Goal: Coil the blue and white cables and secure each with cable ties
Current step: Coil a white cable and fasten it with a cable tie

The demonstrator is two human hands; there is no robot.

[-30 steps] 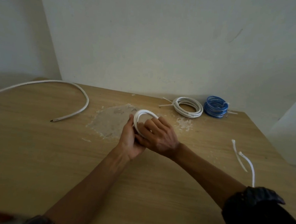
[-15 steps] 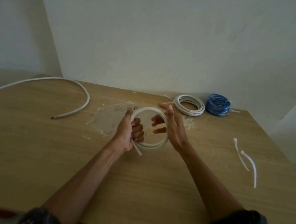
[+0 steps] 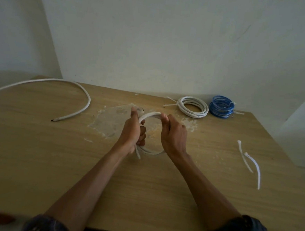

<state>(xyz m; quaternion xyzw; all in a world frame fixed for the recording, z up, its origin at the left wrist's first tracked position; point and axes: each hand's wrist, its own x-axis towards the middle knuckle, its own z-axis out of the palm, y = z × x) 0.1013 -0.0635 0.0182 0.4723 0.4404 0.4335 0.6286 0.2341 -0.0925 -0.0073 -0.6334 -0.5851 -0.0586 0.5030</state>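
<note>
Two hands [image 3: 131, 132] [image 3: 173, 135] gripping one coil [image 3: 150, 114]; two loose ties [image 3: 243, 157] [image 3: 256, 166].

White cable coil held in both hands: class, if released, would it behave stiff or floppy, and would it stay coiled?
Probably stiff and springy: the white cable coil holds a smooth round arc between the left hand and right hand. It would likely spring open, since no tie shows on it and its free end juts out straight.

I see a white loop [image 3: 151, 114] held upright; white coil [image 3: 193, 113] and blue coil [image 3: 220, 113] lie tied behind, ties [image 3: 257, 170] right.
</note>
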